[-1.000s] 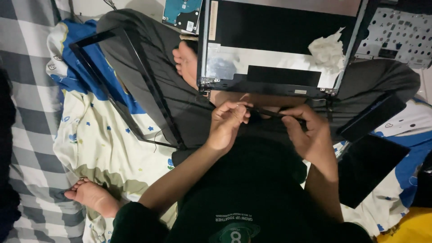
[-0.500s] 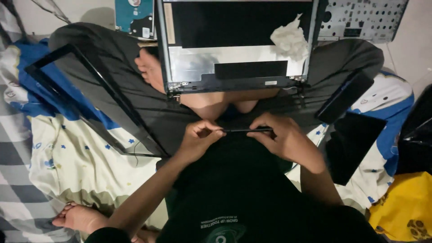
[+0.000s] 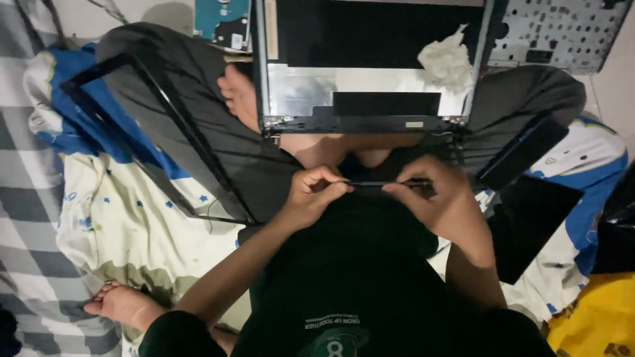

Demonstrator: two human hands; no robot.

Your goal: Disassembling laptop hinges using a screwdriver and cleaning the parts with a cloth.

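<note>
Thin black strip (image 3: 380,184) pinched mid-frame between left hand (image 3: 316,197) and right hand (image 3: 433,198) — being worked free; next, likely a steady pull.

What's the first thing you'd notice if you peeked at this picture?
Probably the two hands in the middle: the left hand and right hand pinch the ends of a thin black strip over the person's lap. Just above them, an opened laptop screen panel rests on the crossed legs, with a crumpled white tissue on its right side. A loose black frame lies on the left.
</note>
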